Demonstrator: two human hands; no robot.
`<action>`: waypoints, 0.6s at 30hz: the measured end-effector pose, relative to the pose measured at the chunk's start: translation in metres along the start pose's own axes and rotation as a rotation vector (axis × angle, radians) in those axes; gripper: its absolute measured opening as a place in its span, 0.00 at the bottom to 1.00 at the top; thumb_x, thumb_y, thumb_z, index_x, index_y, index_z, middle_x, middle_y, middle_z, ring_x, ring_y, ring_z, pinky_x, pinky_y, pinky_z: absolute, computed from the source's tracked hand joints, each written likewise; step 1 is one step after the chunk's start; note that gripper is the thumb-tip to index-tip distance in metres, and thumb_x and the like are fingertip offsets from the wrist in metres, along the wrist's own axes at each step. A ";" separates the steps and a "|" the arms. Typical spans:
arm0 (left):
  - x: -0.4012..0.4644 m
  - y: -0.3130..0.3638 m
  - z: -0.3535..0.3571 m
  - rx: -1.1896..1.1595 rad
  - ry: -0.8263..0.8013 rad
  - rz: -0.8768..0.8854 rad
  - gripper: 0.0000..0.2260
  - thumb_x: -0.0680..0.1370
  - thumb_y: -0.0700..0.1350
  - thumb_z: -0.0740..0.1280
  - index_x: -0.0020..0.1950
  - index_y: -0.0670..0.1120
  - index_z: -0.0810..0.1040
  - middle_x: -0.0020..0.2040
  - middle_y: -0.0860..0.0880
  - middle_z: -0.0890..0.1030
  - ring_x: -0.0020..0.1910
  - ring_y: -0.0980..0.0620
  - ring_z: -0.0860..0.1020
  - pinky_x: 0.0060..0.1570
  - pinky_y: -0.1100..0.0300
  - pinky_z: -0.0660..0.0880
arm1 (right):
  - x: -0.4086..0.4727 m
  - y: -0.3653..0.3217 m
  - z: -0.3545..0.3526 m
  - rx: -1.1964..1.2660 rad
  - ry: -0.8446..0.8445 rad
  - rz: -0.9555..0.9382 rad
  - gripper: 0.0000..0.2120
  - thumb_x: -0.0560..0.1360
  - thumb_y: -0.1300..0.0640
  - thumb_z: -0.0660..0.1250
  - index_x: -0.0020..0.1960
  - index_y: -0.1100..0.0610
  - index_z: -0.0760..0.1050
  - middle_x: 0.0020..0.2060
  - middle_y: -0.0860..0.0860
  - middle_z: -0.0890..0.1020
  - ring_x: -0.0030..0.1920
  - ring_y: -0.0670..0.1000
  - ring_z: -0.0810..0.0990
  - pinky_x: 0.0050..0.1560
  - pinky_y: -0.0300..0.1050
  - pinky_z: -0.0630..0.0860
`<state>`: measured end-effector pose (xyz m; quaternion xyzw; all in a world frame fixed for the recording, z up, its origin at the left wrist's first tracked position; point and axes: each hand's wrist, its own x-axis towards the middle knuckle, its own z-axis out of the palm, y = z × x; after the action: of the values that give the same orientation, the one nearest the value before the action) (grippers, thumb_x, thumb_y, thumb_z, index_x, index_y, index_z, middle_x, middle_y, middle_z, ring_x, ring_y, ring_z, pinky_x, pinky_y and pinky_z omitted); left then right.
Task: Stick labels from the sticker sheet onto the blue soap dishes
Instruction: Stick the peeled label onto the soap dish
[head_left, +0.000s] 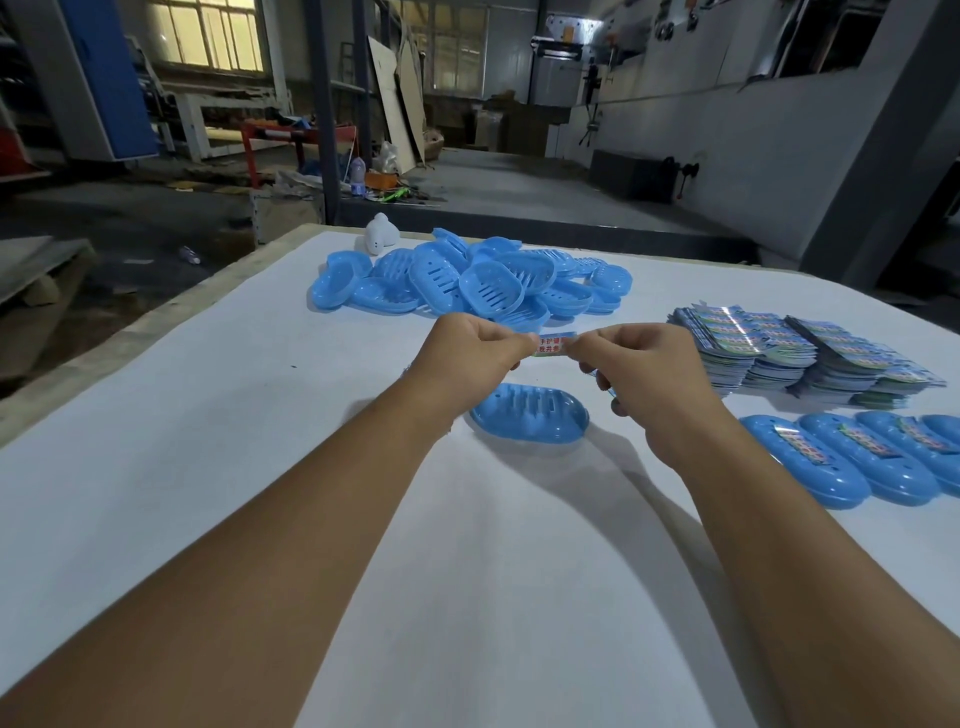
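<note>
Head view, centre frame: a small label (555, 346) is pinched at its left end by the left hand (470, 358), fingers curled tight, and at its right end by the right hand (652, 382), likewise curled onto it, so the strip is held stretched between them above the table (260, 415). Just below the hands, one unlabelled soap dish (530, 413) is seen lying alone, slotted side showing. Behind it, upper centre, a loose pile of blue dishes (467, 283) is waiting. Red characters are printed on the label; "手护" and "共" can just be made out, the rest is hidden by fingertips. Risk is judged real: adhesive could be fouled by the pinching fingertips, or the strip could fold onto itself if tension is lost; laid down skewed over the slots, it would likely be creased. At right, stacks of sticker sheets (789, 353) are spread out, their print too small to be read. Lower right, a row of labelled dishes (852, 460) is lined up, writing there blurred.
</note>
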<state>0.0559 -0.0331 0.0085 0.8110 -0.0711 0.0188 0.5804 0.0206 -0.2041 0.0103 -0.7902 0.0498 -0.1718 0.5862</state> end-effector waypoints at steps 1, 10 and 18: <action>-0.001 -0.001 0.000 0.017 0.011 0.003 0.10 0.75 0.56 0.72 0.47 0.51 0.86 0.41 0.53 0.83 0.42 0.55 0.78 0.51 0.53 0.77 | -0.001 0.000 0.000 0.001 -0.012 -0.005 0.07 0.67 0.51 0.76 0.33 0.52 0.84 0.27 0.46 0.79 0.27 0.44 0.70 0.23 0.38 0.65; 0.002 -0.001 -0.004 0.042 0.039 0.013 0.07 0.74 0.53 0.75 0.40 0.52 0.85 0.40 0.53 0.83 0.43 0.55 0.79 0.39 0.62 0.73 | 0.001 0.002 0.000 0.010 -0.011 -0.004 0.07 0.66 0.49 0.76 0.35 0.53 0.85 0.28 0.47 0.80 0.26 0.43 0.71 0.23 0.37 0.67; 0.004 -0.006 -0.006 0.103 -0.024 -0.052 0.12 0.71 0.53 0.74 0.43 0.43 0.84 0.30 0.50 0.76 0.30 0.54 0.73 0.34 0.60 0.68 | 0.001 0.006 -0.002 -0.117 -0.001 0.098 0.16 0.68 0.45 0.78 0.34 0.58 0.83 0.23 0.45 0.77 0.24 0.46 0.67 0.22 0.36 0.64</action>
<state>0.0615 -0.0260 0.0051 0.8415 -0.0559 -0.0026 0.5373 0.0213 -0.2079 0.0050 -0.8199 0.0979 -0.1395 0.5465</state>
